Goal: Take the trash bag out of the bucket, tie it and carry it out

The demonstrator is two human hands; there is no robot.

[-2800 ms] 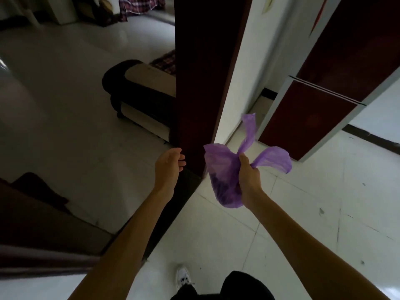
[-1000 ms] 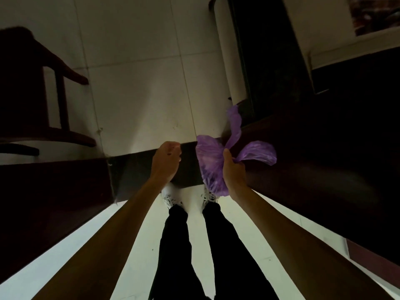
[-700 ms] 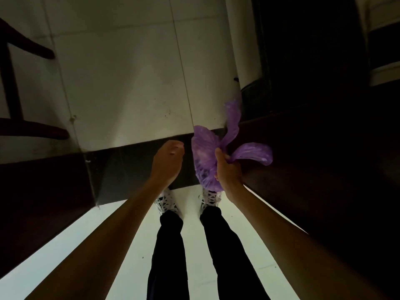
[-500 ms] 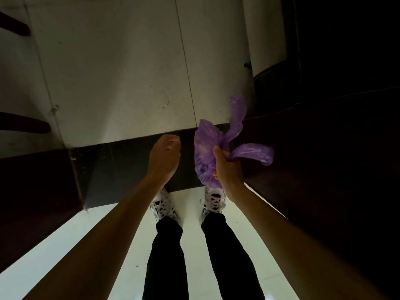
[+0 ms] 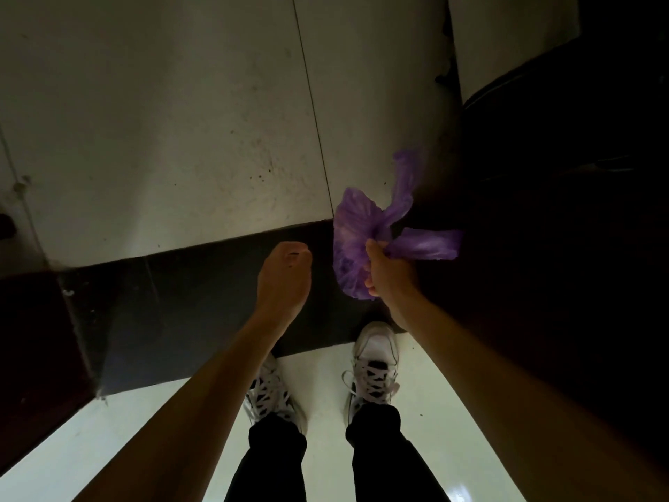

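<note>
A small purple trash bag point(image 5: 353, 233) hangs in front of me, its neck knotted with two loose ears sticking up and to the right. My right hand point(image 5: 389, 275) is shut around the knotted neck, and the bag's bulge lies to the left of my knuckles. My left hand point(image 5: 284, 275) is held out beside it, a short gap to the left, fingers curled into a loose fist with nothing in it. The bucket is not in view.
I look straight down at my two white sneakers point(image 5: 374, 364) on a bright floor, toes at a dark threshold strip point(image 5: 188, 302). Beyond it lies pale tiled floor point(image 5: 181, 121). A dark door or panel point(image 5: 561, 248) fills the right side; a dark frame edge point(image 5: 32, 338) stands at the left.
The view tipped from the doorway down to my feet. Over the last second the dark chair slid out at the left, and the threshold came nearer. Both hands keep their pose with the bag.
</note>
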